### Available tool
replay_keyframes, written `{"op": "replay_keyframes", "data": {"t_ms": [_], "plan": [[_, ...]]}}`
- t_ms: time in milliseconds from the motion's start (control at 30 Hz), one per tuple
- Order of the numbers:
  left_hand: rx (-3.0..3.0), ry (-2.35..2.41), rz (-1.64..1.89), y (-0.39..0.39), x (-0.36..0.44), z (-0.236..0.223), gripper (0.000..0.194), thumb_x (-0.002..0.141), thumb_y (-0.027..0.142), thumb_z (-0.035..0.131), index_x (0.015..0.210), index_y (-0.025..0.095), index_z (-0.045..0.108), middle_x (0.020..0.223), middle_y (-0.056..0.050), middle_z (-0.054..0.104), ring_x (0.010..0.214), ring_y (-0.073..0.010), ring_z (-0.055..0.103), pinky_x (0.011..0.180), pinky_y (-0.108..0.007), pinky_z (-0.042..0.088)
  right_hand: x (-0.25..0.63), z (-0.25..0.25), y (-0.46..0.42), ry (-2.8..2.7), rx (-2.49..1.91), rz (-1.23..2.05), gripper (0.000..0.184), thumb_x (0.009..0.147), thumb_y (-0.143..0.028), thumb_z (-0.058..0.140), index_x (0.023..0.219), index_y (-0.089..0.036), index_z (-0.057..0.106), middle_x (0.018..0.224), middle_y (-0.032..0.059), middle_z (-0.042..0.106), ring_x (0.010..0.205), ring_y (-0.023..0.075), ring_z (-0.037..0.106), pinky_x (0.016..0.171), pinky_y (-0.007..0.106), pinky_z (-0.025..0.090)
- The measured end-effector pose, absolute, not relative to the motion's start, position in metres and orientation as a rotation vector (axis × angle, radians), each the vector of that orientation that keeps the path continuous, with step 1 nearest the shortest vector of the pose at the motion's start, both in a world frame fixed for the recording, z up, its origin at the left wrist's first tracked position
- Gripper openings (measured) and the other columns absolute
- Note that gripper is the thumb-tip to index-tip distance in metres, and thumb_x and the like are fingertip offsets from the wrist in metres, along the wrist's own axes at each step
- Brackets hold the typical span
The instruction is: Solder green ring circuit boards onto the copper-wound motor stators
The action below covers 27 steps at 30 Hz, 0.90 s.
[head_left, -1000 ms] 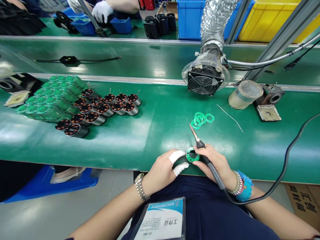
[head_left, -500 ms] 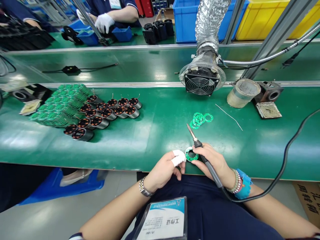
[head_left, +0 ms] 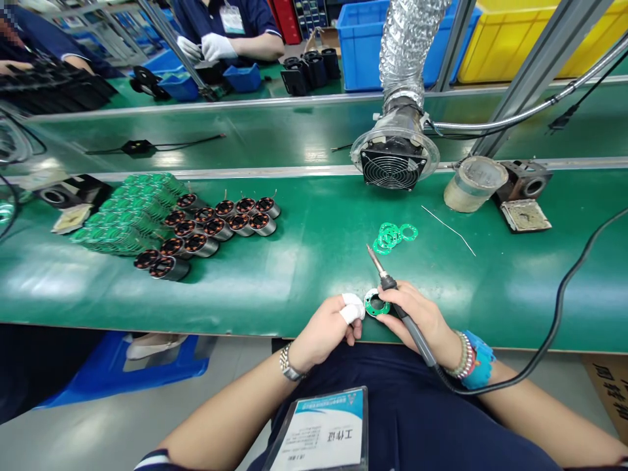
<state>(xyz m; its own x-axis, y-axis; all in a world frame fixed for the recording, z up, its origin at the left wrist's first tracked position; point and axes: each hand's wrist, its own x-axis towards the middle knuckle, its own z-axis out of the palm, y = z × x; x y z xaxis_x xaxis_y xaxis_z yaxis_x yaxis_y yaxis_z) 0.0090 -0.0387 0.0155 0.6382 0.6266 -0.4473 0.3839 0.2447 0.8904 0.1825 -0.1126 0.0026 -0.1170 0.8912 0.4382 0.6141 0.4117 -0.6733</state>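
My right hand (head_left: 424, 317) is wrapped round a soldering iron (head_left: 416, 339), whose bare metal tip points up and away over the bench. Its thumb and a fingertip also touch the right side of a green ring-shaped circuit board (head_left: 370, 310). From the left, my left hand (head_left: 331, 324), with white covers on two digits, is closed at the board's edge; its other fingers curl under. What lies beneath the board is hidden. Beyond the iron's tip lie several loose green ring boards (head_left: 389, 237), overlapping. A thin bent solder wire (head_left: 449, 230) rests to their right.
Left on the bench stand several copper-wound motor parts (head_left: 200, 244) beside stacked green boards (head_left: 125, 216). A fan with duct (head_left: 394, 169) hangs ahead. A round tub (head_left: 473, 186) and an iron stand with sponge (head_left: 526, 216) are at right. The iron's black cord (head_left: 559, 314) loops right. Co-workers sit opposite.
The view has shifted slightly, so the parts at left appear farther right. My left fingers have curled in a little at the board. My right hand and the iron have barely moved.
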Motion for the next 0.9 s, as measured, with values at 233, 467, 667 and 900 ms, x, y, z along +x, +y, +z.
{"op": "replay_keyframes", "data": {"t_ms": [233, 467, 667, 900], "plan": [[1.082, 0.862, 0.168, -0.028, -0.006, 0.013, 0.026, 0.073, 0.036, 0.063, 0.081, 0.012, 0.060, 0.071, -0.002, 0.058, 0.058, -0.0099, 0.055, 0.046, -0.019, 0.048, 0.182, 0.000, -0.113, -1.819, -1.279, 0.408, 0.027, 0.084, -0.017, 0.054, 0.110, -0.019, 0.048, 0.100, 0.0091, 0.059, 0.097, 0.0200, 0.054, 0.084, 0.036, 0.048], [1.188, 0.903, 0.184, -0.029, 0.010, 0.011, 0.026, 0.069, 0.036, 0.067, 0.069, 0.012, 0.057, 0.058, 0.001, 0.057, 0.046, -0.0067, 0.052, 0.045, -0.018, 0.044, 0.182, 0.004, -0.113, -1.827, -1.280, 0.429, 0.025, 0.084, -0.017, 0.053, 0.109, -0.019, 0.048, 0.100, 0.0093, 0.059, 0.096, 0.0199, 0.054, 0.082, 0.036, 0.049], [1.276, 0.963, 0.112, -0.025, 0.018, 0.014, 0.026, 0.069, 0.036, 0.065, 0.065, 0.014, 0.051, 0.047, 0.004, 0.052, 0.039, -0.0067, 0.049, 0.041, -0.018, 0.040, 0.181, 0.001, -0.112, -1.814, -1.264, 0.414, 0.028, 0.084, -0.015, 0.055, 0.111, -0.019, 0.047, 0.100, 0.0096, 0.058, 0.098, 0.0208, 0.053, 0.084, 0.037, 0.048], [1.451, 0.882, 0.230, -0.010, 0.014, 0.018, 0.023, 0.078, 0.034, 0.056, 0.090, 0.015, 0.055, 0.066, 0.001, 0.057, 0.053, -0.0084, 0.054, 0.047, -0.019, 0.046, 0.184, 0.002, -0.112, -1.800, -1.281, 0.437, 0.030, 0.084, -0.018, 0.055, 0.113, -0.020, 0.047, 0.103, 0.0094, 0.058, 0.098, 0.0200, 0.055, 0.083, 0.036, 0.049]]}}
